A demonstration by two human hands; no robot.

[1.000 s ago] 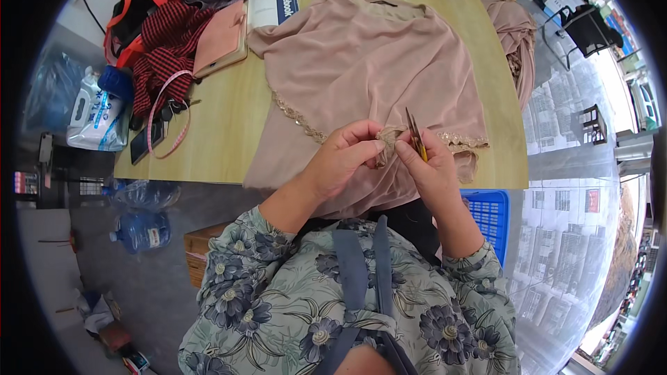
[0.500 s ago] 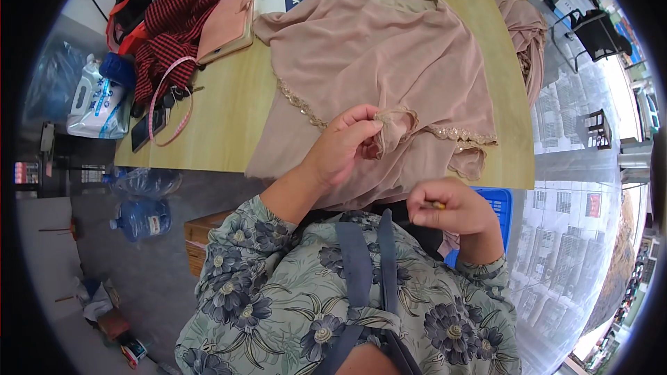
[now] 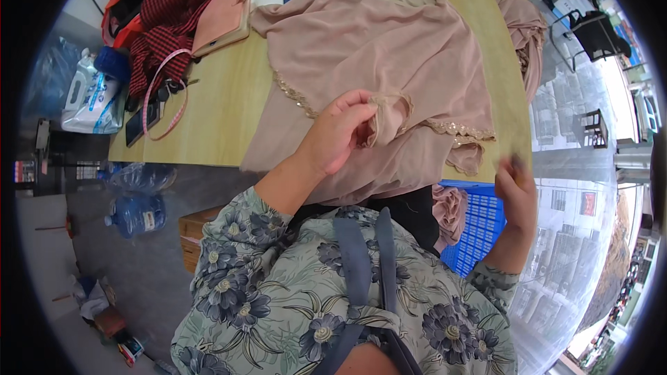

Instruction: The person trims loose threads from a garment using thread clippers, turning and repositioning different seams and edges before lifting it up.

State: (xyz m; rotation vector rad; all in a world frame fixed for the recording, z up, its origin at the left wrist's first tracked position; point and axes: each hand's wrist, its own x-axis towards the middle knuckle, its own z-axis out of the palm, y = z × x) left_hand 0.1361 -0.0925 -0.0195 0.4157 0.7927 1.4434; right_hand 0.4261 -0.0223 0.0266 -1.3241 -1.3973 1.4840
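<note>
A dusty-pink blouse with a gold sequinned trim lies spread on the table, its neckline at the far side. Between thumb and fingers, my left hand pinches a lifted loop of its trimmed edge, near the middle of the garment. My right hand is out past the table's near right corner, fingers closed. Something small and dark shows at its top, too blurred by motion to name.
At the table's left are a measuring tape, a phone, a pink notebook and red-black cloth. A blue basket with pink fabric stands below the near right edge. Water bottles are at lower left.
My right hand has swung right and slightly away from me, from in front of my body to beyond the table corner, uncovering the basket. My left hand still pinches the trimmed edge, raised slightly.
</note>
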